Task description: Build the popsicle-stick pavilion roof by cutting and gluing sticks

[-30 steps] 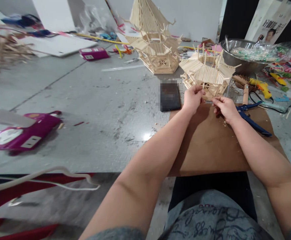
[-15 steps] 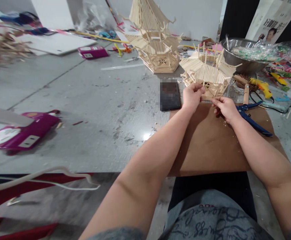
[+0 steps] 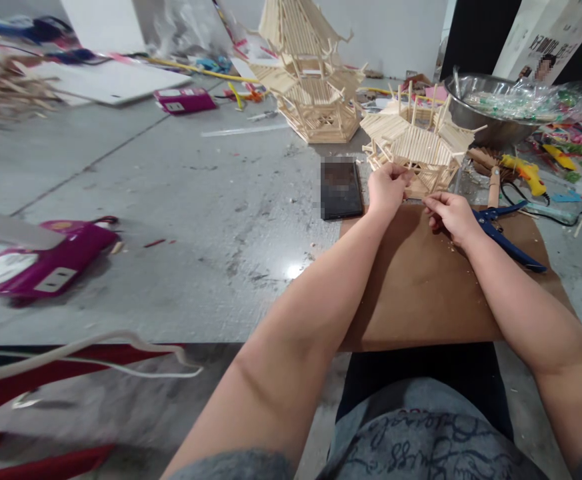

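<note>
A small pavilion of pale wooden sticks (image 3: 423, 147) stands at the far edge of a brown board (image 3: 421, 287). At its lower front left, my left hand (image 3: 388, 190) is closed in a pinch beside a post; what is between the fingertips is too small to make out. My right hand (image 3: 448, 213) is also pinched, just in front of the pavilion's base, its fingertips on something hidden or too tiny to name. Blue cutters (image 3: 508, 243) lie to the right of my right hand. A dark phone (image 3: 341, 189) rests left of my left hand.
Behind stands a taller stick pagoda (image 3: 315, 87). To the right are a steel bowl (image 3: 495, 127) with plastic bags, a yellow glue gun (image 3: 525, 173) and a hammer-like wooden handle (image 3: 493, 187). Purple power strips (image 3: 45, 260) sit on the left.
The camera view has shifted very slightly. Both hands keep nearly the same pinched poses at the pavilion's front.
</note>
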`<state>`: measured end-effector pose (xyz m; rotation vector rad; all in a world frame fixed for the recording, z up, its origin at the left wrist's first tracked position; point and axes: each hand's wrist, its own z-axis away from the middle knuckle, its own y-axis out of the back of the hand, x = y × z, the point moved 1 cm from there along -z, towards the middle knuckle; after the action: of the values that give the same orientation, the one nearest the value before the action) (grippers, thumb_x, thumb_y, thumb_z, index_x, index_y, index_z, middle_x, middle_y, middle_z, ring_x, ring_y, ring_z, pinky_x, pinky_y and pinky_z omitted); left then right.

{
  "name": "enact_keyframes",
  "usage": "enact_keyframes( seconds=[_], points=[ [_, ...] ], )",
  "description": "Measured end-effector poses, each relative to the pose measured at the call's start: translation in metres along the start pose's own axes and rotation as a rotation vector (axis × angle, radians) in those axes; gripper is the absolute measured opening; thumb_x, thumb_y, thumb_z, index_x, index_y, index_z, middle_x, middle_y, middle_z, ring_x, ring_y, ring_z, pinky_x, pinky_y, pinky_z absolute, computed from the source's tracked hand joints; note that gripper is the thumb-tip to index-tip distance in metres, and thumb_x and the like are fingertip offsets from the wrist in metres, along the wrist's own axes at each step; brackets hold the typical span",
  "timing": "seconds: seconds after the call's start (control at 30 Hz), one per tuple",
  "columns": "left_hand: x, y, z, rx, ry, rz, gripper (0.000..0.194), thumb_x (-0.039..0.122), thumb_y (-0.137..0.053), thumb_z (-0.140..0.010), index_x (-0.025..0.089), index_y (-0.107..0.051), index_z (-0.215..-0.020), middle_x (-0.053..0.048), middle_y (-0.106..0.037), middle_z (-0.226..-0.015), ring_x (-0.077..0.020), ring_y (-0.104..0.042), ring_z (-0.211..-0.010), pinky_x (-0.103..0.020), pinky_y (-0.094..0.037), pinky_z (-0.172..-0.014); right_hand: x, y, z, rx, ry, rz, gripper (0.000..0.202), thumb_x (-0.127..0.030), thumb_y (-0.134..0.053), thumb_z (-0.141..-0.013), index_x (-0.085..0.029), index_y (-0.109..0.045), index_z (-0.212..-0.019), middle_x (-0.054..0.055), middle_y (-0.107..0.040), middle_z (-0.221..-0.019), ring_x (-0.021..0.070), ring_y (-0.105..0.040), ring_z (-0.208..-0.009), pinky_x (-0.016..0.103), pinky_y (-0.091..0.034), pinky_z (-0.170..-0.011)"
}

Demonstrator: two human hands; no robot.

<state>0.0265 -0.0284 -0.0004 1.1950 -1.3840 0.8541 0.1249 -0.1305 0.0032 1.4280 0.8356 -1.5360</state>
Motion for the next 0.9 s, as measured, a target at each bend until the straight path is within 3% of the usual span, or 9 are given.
enact_keyframes(
  seconds=[0.37, 0.9],
  points=[
    [-0.0028, -0.0006, -0.0019, 0.03, -0.085, -0.098, 0.01, 0.025, -0.057, -0.074, 0.017, -0.057, -0.068, 0.002, -0.058, -0.056, -0.0056, -0.048, -0.042, -0.02, -0.041, -0.05, 0.0004, -0.0007, 0.0, 0.0, -0.001, 0.004, 0.008, -0.02, -0.059, -0.075, -0.016, -0.054, -0.072, -0.005, -0.054, -0.058, 0.0037, -0.045, -0.037, 0.016, -0.034, -0.033],
    [-0.0007, 0.0003, -0.002, 0.032, -0.068, -0.114, 0.011, 0.026, -0.057, -0.073, 0.016, -0.058, -0.068, 0.002, -0.056, -0.054, -0.0067, -0.049, -0.044, -0.02, -0.041, -0.05, -0.0001, -0.0005, 0.0005, -0.004, 0.005, -0.005, 0.009, -0.02, -0.059, -0.075, -0.016, -0.053, -0.07, -0.005, -0.053, -0.057, 0.0038, -0.045, -0.037, 0.016, -0.033, -0.033]
  ],
)
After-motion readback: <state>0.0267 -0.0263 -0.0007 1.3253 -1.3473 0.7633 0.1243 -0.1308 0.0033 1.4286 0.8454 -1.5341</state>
